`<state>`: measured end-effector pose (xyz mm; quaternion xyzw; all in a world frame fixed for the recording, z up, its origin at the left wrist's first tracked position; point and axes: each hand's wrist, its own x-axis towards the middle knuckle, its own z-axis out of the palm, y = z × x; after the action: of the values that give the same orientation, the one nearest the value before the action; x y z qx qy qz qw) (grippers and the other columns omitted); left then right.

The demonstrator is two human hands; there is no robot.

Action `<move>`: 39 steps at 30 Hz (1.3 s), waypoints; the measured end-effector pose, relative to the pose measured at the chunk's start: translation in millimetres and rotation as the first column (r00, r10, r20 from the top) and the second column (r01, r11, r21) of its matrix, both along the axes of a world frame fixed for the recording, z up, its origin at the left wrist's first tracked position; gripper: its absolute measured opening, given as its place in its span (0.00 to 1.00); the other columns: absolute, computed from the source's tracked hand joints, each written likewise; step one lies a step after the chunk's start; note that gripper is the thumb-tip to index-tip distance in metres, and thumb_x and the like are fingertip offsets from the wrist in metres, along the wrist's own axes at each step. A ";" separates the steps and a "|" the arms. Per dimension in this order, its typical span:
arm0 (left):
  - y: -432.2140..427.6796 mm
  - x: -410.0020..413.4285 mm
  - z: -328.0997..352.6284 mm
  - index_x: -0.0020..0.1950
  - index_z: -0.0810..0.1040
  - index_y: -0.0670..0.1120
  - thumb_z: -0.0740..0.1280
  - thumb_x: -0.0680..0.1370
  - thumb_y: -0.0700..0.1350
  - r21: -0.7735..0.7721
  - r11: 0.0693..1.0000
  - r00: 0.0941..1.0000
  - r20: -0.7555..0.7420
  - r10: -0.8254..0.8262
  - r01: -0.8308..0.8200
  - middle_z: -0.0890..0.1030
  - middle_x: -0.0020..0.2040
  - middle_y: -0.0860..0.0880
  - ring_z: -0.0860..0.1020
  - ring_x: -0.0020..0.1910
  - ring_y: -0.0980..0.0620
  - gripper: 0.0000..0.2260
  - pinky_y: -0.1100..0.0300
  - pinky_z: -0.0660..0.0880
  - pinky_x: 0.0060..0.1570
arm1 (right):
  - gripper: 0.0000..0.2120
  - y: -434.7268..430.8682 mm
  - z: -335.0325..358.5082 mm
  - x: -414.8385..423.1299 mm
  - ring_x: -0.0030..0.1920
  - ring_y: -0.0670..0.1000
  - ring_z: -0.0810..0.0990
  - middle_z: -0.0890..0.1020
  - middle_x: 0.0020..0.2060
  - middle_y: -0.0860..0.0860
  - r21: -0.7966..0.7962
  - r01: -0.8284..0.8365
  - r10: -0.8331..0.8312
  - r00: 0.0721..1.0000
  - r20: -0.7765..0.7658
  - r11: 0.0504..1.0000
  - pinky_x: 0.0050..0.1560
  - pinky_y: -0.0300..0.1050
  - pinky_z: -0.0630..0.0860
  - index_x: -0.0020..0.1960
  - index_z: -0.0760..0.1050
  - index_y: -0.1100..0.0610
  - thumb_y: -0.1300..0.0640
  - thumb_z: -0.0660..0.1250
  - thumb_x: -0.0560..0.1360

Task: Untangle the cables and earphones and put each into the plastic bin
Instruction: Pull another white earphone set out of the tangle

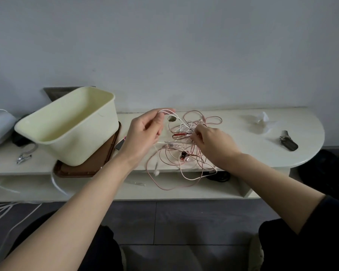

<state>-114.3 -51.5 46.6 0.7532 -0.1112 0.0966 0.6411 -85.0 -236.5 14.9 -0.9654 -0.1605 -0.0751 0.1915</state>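
Grey wall, cream shelf against it. We see the bin on the left, tilted on a brown tray, and no cable shows inside it. The tangle of pink, white and red cables and earphones lies mid-shelf, right of the bin, with some loops hanging over the front edge. Left hand pinches a loop of white cable, raised above the tangle. Right hand has its fingers curled into the knot, pinching strands there. We judge the task early: nothing separated, nothing binned. Left to do: free every cable and drop each in the bin. Keys far right, not involved.
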 end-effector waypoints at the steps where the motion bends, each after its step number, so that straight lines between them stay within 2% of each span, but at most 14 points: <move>1: 2.6 0.4 -1.9 0.54 0.79 0.48 0.57 0.82 0.43 0.040 0.999 0.999 -0.012 0.030 -0.029 0.63 0.28 0.56 0.60 0.25 0.60 0.11 0.68 0.58 0.27 | 0.12 1.3 -1.0 0.1 0.44 0.58 0.77 0.80 0.44 0.53 -0.006 0.001 -0.001 1.000 -0.009 1.000 0.39 0.46 0.66 0.49 0.71 0.55 0.49 0.54 0.81; 4: 10.0 0.7 -7.1 0.52 0.80 0.52 0.58 0.82 0.44 0.260 0.962 0.993 -0.060 0.100 -0.081 0.65 0.30 0.53 0.63 0.26 0.60 0.11 0.66 0.61 0.29 | 0.12 4.4 -5.1 0.1 0.44 0.56 0.76 0.79 0.46 0.52 -0.013 -0.050 0.049 0.998 -0.043 0.999 0.40 0.46 0.66 0.48 0.73 0.56 0.50 0.55 0.81; 6: 16.1 -0.1 -14.3 0.49 0.81 0.51 0.58 0.82 0.44 0.461 0.887 0.974 -0.188 0.128 -0.027 0.72 0.32 0.51 0.66 0.29 0.57 0.11 0.62 0.62 0.32 | 0.14 6.1 -8.1 -0.7 0.47 0.56 0.77 0.77 0.49 0.52 -0.026 -0.106 0.105 0.994 -0.039 0.994 0.43 0.47 0.69 0.47 0.75 0.58 0.50 0.55 0.81; 8: 22.2 -0.7 -24.6 0.42 0.79 0.46 0.58 0.81 0.44 0.676 0.734 0.944 -0.283 0.170 0.071 0.77 0.36 0.45 0.67 0.31 0.52 0.13 0.61 0.61 0.32 | 0.15 8.2 -10.3 -1.6 0.49 0.56 0.77 0.77 0.51 0.52 -0.077 -0.156 0.152 0.987 -0.060 0.985 0.45 0.47 0.70 0.48 0.76 0.58 0.49 0.55 0.81; 9: 24.2 -1.5 -29.5 0.37 0.75 0.44 0.58 0.82 0.44 0.761 0.638 0.928 -0.313 0.204 0.116 0.75 0.34 0.44 0.66 0.31 0.51 0.14 0.62 0.59 0.30 | 0.15 9.4 -11.1 -2.6 0.49 0.56 0.78 0.78 0.50 0.52 -0.115 -0.183 0.173 0.981 -0.093 0.976 0.45 0.47 0.70 0.49 0.76 0.57 0.48 0.55 0.81; 11: 27.2 -3.5 -37.1 0.32 0.66 0.44 0.56 0.82 0.44 0.838 0.507 0.886 -0.377 0.268 0.203 0.69 0.30 0.46 0.64 0.28 0.52 0.18 0.63 0.56 0.25 | 0.15 12.6 -13.3 -5.0 0.50 0.57 0.78 0.80 0.48 0.52 -0.225 -0.255 0.214 0.958 -0.192 0.940 0.44 0.46 0.69 0.51 0.74 0.55 0.46 0.55 0.81; 12: 29.3 -2.7 -40.6 0.32 0.66 0.45 0.56 0.82 0.43 0.838 0.483 0.864 -0.420 0.278 0.252 0.71 0.30 0.47 0.63 0.27 0.54 0.17 0.64 0.57 0.24 | 0.16 14.4 -14.7 -6.2 0.50 0.57 0.78 0.81 0.48 0.53 -0.287 -0.297 0.234 0.944 -0.234 0.911 0.44 0.46 0.68 0.52 0.74 0.55 0.45 0.54 0.81; 15: 30.6 -2.6 -45.8 0.34 0.70 0.45 0.55 0.82 0.42 0.785 0.512 0.820 -0.520 0.240 0.348 0.82 0.37 0.47 0.64 0.26 0.55 0.16 0.66 0.61 0.24 | 0.17 17.8 -22.4 -9.2 0.50 0.56 0.78 0.81 0.48 0.53 -0.369 -0.383 0.282 0.912 -0.300 0.847 0.46 0.46 0.69 0.53 0.74 0.54 0.43 0.54 0.80; 19: 31.5 -3.8 -52.5 0.29 0.66 0.45 0.57 0.81 0.50 0.805 0.524 0.846 -0.464 0.262 0.279 0.72 0.28 0.49 0.67 0.26 0.54 0.21 0.62 0.62 0.28 | 0.15 20.4 -25.9 -13.5 0.50 0.55 0.78 0.81 0.49 0.52 -0.328 -0.452 0.349 0.878 -0.327 0.830 0.45 0.45 0.69 0.54 0.74 0.52 0.43 0.55 0.80; 23: 35.4 2.1 -60.2 0.28 0.65 0.43 0.64 0.78 0.52 0.816 0.545 0.842 -0.423 0.335 0.193 0.63 0.25 0.48 0.63 0.25 0.50 0.22 0.59 0.56 0.28 | 0.14 27.5 -26.2 -21.6 0.49 0.56 0.77 0.79 0.49 0.52 -0.317 -0.513 0.430 0.852 -0.298 0.798 0.42 0.44 0.67 0.56 0.72 0.54 0.47 0.53 0.81; 26: 31.6 4.5 -60.0 0.38 0.78 0.39 0.63 0.78 0.51 0.788 0.599 0.866 -0.393 0.310 0.144 0.68 0.23 0.49 0.68 0.25 0.50 0.17 0.60 0.61 0.29 | 0.14 32.9 -31.1 -20.9 0.49 0.59 0.78 0.80 0.51 0.55 -0.276 -0.450 0.381 0.884 -0.270 0.849 0.42 0.48 0.68 0.59 0.68 0.56 0.48 0.51 0.82; 30: 25.1 0.3 -56.1 0.42 0.80 0.48 0.62 0.79 0.52 0.711 0.692 0.899 -0.379 0.220 0.130 0.73 0.20 0.53 0.74 0.25 0.51 0.12 0.61 0.70 0.32 | 0.17 34.3 -34.3 -11.2 0.52 0.60 0.79 0.79 0.55 0.57 -0.130 -0.293 0.249 0.928 -0.277 0.947 0.43 0.49 0.70 0.64 0.62 0.55 0.46 0.53 0.81; 34: 21.8 0.0 -52.0 0.45 0.78 0.51 0.62 0.80 0.50 0.677 0.720 0.911 -0.380 0.163 0.154 0.74 0.20 0.55 0.68 0.18 0.62 0.08 0.69 0.62 0.23 | 0.18 38.7 -33.8 -4.9 0.48 0.59 0.80 0.81 0.50 0.55 -0.070 -0.210 0.191 0.959 -0.210 0.975 0.44 0.51 0.74 0.63 0.63 0.55 0.45 0.53 0.80; 39: 23.3 0.1 -45.2 0.46 0.77 0.46 0.60 0.80 0.44 0.540 0.841 0.926 -0.328 0.186 0.022 0.75 0.25 0.52 0.65 0.17 0.60 0.08 0.63 0.61 0.26 | 0.14 41.8 -35.0 -0.2 0.50 0.57 0.79 0.80 0.49 0.53 -0.208 -0.288 0.232 0.938 -0.256 0.935 0.42 0.47 0.72 0.53 0.74 0.55 0.49 0.53 0.82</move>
<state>-114.2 -28.2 1.5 0.9102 0.0214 -0.0529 0.4102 -85.2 -194.7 -20.1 -0.9536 -0.2725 0.0823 0.0977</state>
